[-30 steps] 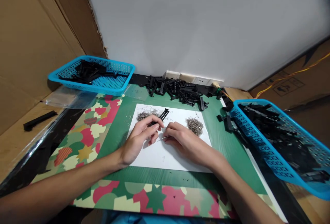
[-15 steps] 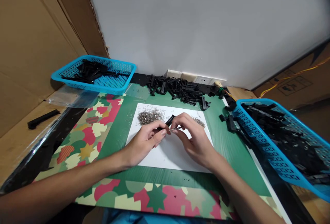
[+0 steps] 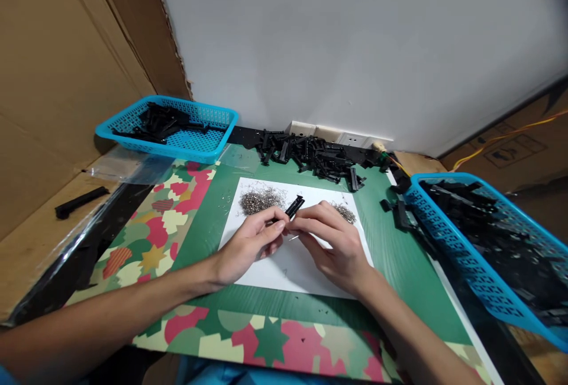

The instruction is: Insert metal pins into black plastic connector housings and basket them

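My left hand [image 3: 251, 244] pinches a small black plastic part [image 3: 293, 207] above a white sheet of paper [image 3: 288, 264]. My right hand [image 3: 332, 243] is closed beside it, its fingertips pinching a thin metal pin [image 3: 293, 236] right at the part. Two heaps of small metal pins lie on the paper: one at the left [image 3: 261, 199], one at the right [image 3: 345, 213] partly behind my right hand.
A green mat [image 3: 199, 219] covers the table. A pile of black parts [image 3: 313, 155] lies along the wall. One blue basket [image 3: 171, 128] of black parts stands at the back left, another blue basket [image 3: 488, 243] at the right. A black strip [image 3: 81, 201] lies far left.
My right hand lifted a thin pin from the paper and brought it to the black part in my left hand. Both hands now meet over the paper's middle.
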{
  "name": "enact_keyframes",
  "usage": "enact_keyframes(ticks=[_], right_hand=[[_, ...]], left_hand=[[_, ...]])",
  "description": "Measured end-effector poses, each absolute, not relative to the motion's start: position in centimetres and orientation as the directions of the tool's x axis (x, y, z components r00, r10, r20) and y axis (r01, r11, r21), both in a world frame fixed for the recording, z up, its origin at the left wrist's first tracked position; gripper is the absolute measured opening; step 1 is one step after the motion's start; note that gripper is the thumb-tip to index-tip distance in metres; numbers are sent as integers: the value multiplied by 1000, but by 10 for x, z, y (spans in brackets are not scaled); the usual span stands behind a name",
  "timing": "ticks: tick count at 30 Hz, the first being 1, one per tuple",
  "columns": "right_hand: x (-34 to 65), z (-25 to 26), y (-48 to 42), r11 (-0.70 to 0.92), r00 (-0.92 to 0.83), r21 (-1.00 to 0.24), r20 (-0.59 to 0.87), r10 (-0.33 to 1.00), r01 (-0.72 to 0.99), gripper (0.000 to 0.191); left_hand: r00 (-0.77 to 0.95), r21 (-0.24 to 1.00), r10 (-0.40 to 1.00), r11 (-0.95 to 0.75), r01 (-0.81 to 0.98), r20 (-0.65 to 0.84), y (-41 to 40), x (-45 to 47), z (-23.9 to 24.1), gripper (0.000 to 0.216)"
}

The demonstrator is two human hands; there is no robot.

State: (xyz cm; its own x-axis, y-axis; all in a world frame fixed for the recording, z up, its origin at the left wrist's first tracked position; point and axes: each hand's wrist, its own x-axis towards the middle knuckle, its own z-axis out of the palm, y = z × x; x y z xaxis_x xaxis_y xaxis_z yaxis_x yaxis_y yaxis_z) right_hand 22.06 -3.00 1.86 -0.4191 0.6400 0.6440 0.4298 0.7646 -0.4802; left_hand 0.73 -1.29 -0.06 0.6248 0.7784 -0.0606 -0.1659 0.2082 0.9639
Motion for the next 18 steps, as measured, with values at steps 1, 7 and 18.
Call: enact_keyframes(ticks=[1,7,18], right_hand=[[221,19,-30,764,-423,-484,640,641,426,29],[222,18,-32,785,-466,-439,636,615,437,49],[218,26,-37,664,-325,-631,580,747,400,29]], left_hand=[[619,959,782,222,-176,-67,-13,7,-1,34],[592,926,797,301,-226,-115,-13,9,0,33],[518,963,850,210,-170,-94,-12,9,0,39]])
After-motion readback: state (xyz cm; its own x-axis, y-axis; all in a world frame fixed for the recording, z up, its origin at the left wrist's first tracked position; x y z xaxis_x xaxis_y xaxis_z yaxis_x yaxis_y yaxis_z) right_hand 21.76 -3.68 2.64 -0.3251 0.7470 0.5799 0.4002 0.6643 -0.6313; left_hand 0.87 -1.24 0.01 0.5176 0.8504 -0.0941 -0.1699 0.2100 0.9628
